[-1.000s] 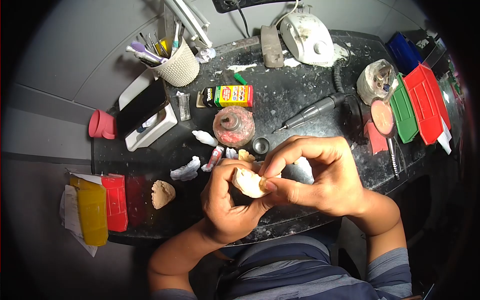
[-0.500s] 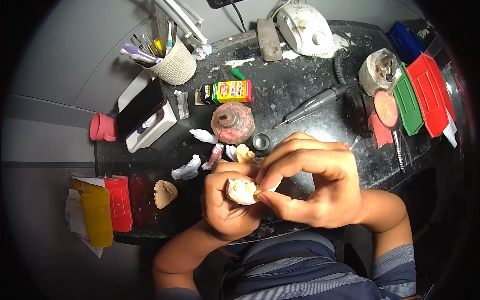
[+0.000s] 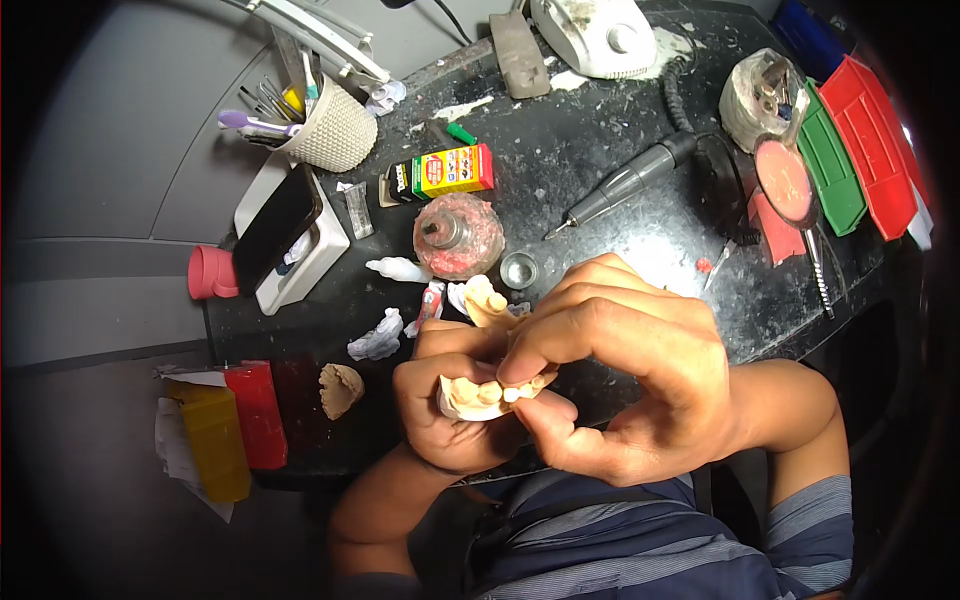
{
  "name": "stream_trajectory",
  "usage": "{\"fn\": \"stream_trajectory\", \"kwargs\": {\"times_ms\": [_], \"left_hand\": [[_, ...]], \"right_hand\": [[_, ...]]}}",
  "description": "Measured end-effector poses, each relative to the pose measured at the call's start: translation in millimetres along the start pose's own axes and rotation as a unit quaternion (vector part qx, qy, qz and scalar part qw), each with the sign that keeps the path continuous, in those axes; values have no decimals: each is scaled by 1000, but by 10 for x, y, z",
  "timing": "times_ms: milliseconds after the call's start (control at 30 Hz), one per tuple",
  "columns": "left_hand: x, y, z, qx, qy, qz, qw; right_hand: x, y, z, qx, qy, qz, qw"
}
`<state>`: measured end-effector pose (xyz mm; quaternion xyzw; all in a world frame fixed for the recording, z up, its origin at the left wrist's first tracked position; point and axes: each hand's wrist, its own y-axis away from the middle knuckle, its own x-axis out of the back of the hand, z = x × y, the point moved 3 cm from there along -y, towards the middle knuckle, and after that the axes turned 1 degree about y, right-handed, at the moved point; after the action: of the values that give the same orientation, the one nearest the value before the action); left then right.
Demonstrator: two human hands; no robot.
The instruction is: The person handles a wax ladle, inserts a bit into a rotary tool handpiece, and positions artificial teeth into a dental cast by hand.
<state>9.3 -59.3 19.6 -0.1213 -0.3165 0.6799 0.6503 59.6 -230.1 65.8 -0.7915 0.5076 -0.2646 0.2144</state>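
Observation:
A cream dental cast (image 3: 470, 397) with several teeth is held over the front edge of the bench. My left hand (image 3: 445, 400) is wrapped round its left side and underside. The thumb and index finger of my right hand (image 3: 625, 370) pinch at the teeth on the cast's right part; anything small between those fingertips is hidden. Just behind my left hand lies another cream cast piece (image 3: 488, 302). A horseshoe-shaped cast (image 3: 341, 390) rests on the bench to the left.
Behind the hands are a pink-stained glass jar (image 3: 458, 236), a small metal cup (image 3: 519, 270) and a grey handpiece (image 3: 620, 187). A box (image 3: 440, 173), a pen holder (image 3: 335, 125) and a round mirror (image 3: 785, 180) stand around. Red trays flank both sides.
The view has shifted and turned slightly. The held cast has tilted so its row of teeth shows more clearly, and my right fingertips have moved along it.

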Motion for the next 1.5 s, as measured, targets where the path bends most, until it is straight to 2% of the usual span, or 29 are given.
{"fn": "stream_trajectory", "kwargs": {"times_ms": [67, 200, 267, 367, 500, 1200, 1300, 1500], "left_hand": [[23, -18, 41, -9, -97, -36, 995], [67, 28, 50, -7, -115, -28, 993], [87, 33, 59, 0, -42, -82, 996], [77, 26, 50, -17, -10, -57, 998], [105, -8, 91, -22, -11, -83, 996], [102, 6, 82, -24, 11, -63, 998], [108, -17, 73, -45, -12, -91, 995], [114, 24, 38, -97, -32, -49, 994]], "right_hand": [[1, 12, 6, 2, -2, 3, 1000], [-22, 29, 11, 10, -13, 22, 1000], [-36, 34, 2, 14, -16, 29, 999], [-36, 36, -19, 15, -15, 34, 999], [-63, 58, -10, 21, -18, 49, 998], [-75, 74, -9, 32, -17, 60, 998], [-72, 75, -4, 35, -16, 62, 997], [-71, 79, -33, 36, -14, 46, 998]]}}
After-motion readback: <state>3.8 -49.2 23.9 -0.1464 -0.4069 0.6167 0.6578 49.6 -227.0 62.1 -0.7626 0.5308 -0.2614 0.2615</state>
